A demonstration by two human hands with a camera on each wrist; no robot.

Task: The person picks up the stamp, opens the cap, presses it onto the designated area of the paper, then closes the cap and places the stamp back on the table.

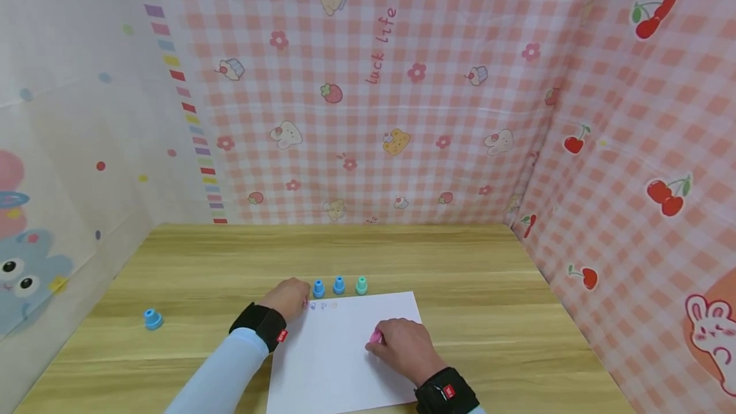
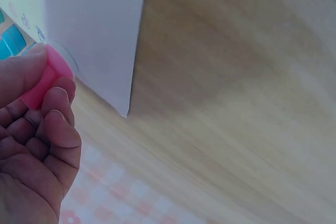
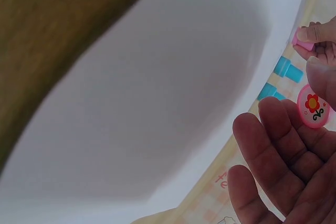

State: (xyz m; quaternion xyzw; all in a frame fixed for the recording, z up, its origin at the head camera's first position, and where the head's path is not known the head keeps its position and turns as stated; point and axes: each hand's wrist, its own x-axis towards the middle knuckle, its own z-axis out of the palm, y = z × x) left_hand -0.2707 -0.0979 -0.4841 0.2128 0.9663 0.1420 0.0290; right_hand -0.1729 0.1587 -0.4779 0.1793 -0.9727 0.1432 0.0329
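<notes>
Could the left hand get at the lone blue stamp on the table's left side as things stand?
Probably not freely: bare table lies between it and the blue stamp, but the left hand already pinches a pink stamp.

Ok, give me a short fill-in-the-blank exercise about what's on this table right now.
1. The left hand pinches a small ____ stamp at the far edge of the white paper.
2. The right hand rests on the ____.
3. Three small stamps stand in a row just beyond the paper; a fourth blue stamp stands alone to the ____.

Missing words: pink; paper; left
</notes>
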